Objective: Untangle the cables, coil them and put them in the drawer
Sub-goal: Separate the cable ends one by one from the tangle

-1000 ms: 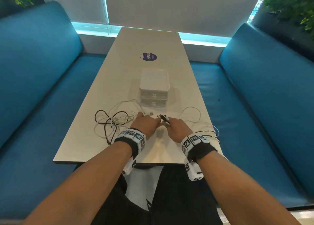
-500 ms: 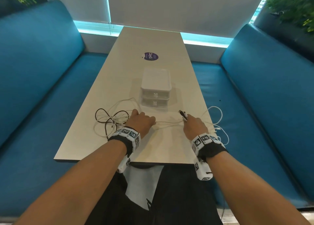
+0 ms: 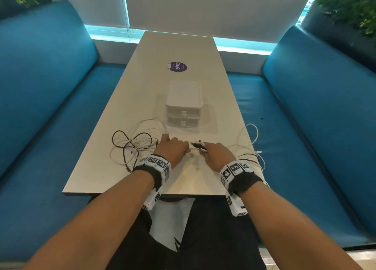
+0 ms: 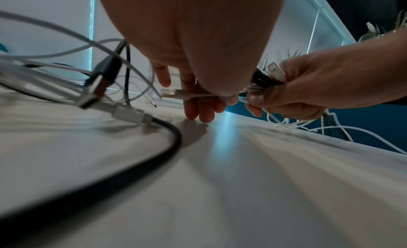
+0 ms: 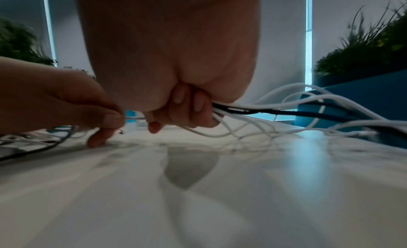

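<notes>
Long pale rectangular table (image 3: 142, 90) is carrying a white two-drawer plastic box (image 3: 184, 104), tangled black and white cables (image 3: 134, 143) and a round purple sticker (image 3: 178, 66).

A long pale laminate counter (image 3: 142, 90) runs between two blue padded benches (image 3: 46, 98); white blinds (image 3: 203, 7) glow far; leafy plants (image 3: 350, 7) flank them.

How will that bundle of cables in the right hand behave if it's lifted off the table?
Probably floppy: the cables droop in loose loops from the right hand. Likely light, being thin cords. They may drag, since strands run on toward the left hand and the tangle beyond it.
</notes>
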